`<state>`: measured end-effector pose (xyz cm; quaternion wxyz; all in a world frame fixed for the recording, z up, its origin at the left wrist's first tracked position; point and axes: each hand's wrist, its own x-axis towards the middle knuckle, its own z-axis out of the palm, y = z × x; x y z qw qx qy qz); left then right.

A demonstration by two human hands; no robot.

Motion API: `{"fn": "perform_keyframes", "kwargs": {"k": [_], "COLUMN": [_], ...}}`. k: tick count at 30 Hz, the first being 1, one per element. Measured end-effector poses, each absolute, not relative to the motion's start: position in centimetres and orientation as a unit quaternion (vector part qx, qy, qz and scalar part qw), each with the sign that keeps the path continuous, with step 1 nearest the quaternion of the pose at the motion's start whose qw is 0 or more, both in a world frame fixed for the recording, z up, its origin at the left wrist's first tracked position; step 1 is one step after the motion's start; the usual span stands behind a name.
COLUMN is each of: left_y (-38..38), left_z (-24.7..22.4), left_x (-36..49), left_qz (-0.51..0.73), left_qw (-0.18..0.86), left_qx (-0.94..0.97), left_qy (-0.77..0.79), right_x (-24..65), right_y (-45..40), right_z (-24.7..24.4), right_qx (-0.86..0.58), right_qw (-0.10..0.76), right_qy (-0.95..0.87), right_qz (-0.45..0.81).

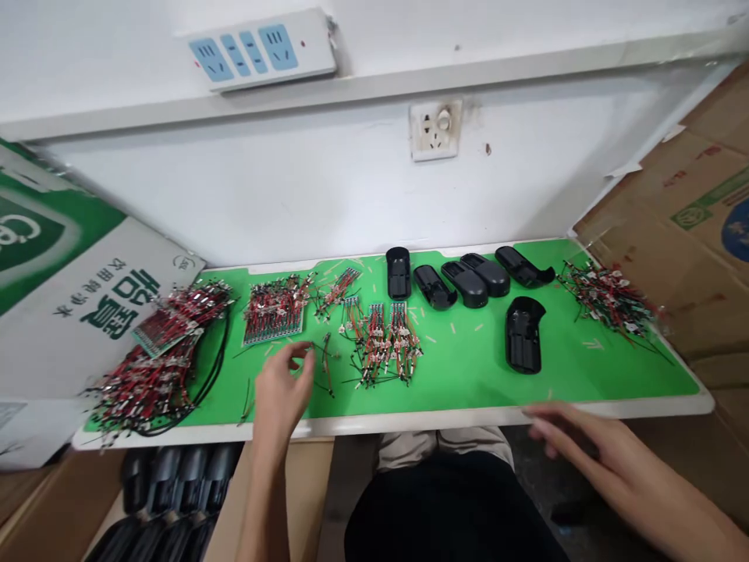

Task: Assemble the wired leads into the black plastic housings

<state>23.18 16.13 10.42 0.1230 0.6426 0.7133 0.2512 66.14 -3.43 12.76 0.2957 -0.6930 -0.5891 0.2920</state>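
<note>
The left hand [282, 394] hovered above a bright green mat [468, 382] on the white-edged counter [386, 423], its fingers [298, 357] loosely curled and apparently empty, just beside a loose tangle of thin red-and-black wires on small circuit strips [324, 363]. (Such light, flimsy wiring would snag and bend easily; the stiffer strips offered the safer hold.) The right hand [576, 445] hung open by the counter's front edge, fingers spread and gripping nothing. Hollow black plastic casings [523, 336] lay further right, below a white power strip with blue sockets [260, 48] on the wall.
</note>
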Motion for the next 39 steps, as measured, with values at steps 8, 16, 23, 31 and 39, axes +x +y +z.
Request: {"fn": "perform_keyframes", "kwargs": {"k": [8,16,23,31,39], "left_y": [20.1,20.6,19.3,20.9,20.5], "left_z": [8.9,8.3,10.6,12.7,13.3], "left_x": [26.2,25.7,26.2,26.1,24.8], "left_qz": [0.127,0.138,0.357,0.622,0.668], "left_qw": [0.027,0.057,0.123,0.394,0.401], "left_qx": [0.688,0.68,0.654,0.41,0.359], "left_qy": [0.714,0.718,0.656,0.538,0.514], "right_x": [60.0,54.9,56.3,61.6,60.9], "right_y": [19.2,33.1,32.1,23.9,11.2], "right_z": [13.7,13.0,14.2,15.4,10.7], "right_qx": [-0.588,-0.591,-0.609,-0.625,-0.572], "right_qw": [0.346,0.234,0.239,0.361,0.531], "right_qy": [-0.715,-0.757,-0.737,-0.643,-0.433], "right_qz": [0.153,0.15,0.168,0.257,0.451]}}
